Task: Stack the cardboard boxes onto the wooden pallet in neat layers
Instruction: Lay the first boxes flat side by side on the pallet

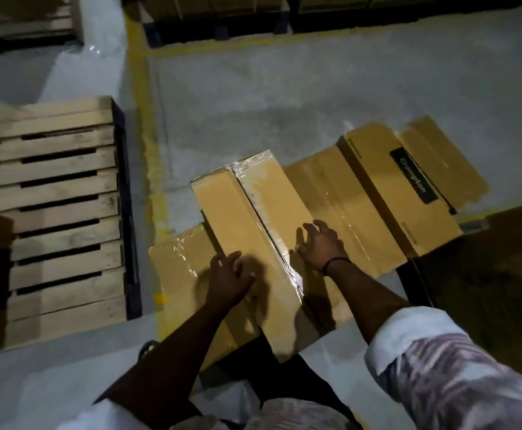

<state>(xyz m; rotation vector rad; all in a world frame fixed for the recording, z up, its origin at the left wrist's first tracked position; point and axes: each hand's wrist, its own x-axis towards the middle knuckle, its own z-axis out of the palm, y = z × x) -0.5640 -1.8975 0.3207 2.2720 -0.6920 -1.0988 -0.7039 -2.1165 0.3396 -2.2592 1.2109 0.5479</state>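
Left hand (pixel 228 276), right hand (pixel 321 246) on taped box (pixel 253 218); "Crompton" label (pixel 413 176) nearby.

Both bare forearms reach forward and down, left hand (pixel 230 274) and right hand (pixel 321 245) with fingers loosely spread.

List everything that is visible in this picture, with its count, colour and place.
wooden pallet: one, pale wood, floor at left
second pallet: one, pale wood, top left corner
cardboard boxes: at least four, brown, taped, floor centre and right; exact count unclear
black label: one, on a box at right
stored boxes: several, brown, on dark pallets along top edge
yellow line: one, on grey floor between pallet and boxes
wristband: one, black, right wrist
sleeves: two, white patterned, bottom
left hand: one, resting on the central upper box
right hand: one, fingers spread, at that box's right edge
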